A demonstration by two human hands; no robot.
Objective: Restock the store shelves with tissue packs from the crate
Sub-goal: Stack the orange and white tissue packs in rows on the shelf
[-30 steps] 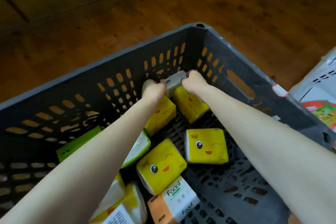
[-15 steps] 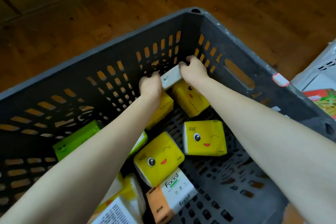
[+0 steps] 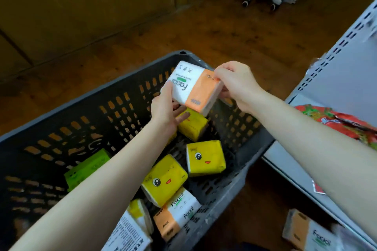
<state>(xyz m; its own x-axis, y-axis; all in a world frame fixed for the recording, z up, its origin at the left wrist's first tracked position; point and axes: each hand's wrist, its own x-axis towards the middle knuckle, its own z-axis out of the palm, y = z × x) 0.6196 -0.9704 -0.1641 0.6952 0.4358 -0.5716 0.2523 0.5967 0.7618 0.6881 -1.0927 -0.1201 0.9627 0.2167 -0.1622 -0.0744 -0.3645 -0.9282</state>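
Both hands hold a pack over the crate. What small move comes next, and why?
Probably carry the white-and-orange Facial tissue pack rightward toward the grey shelf: the left hand and right hand grip its ends above the crate, and the shelf stands to the crate's right.

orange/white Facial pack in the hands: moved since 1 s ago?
Yes. The pack rose from low in the crate far corner to above its rim, gripped by left hand and right hand.
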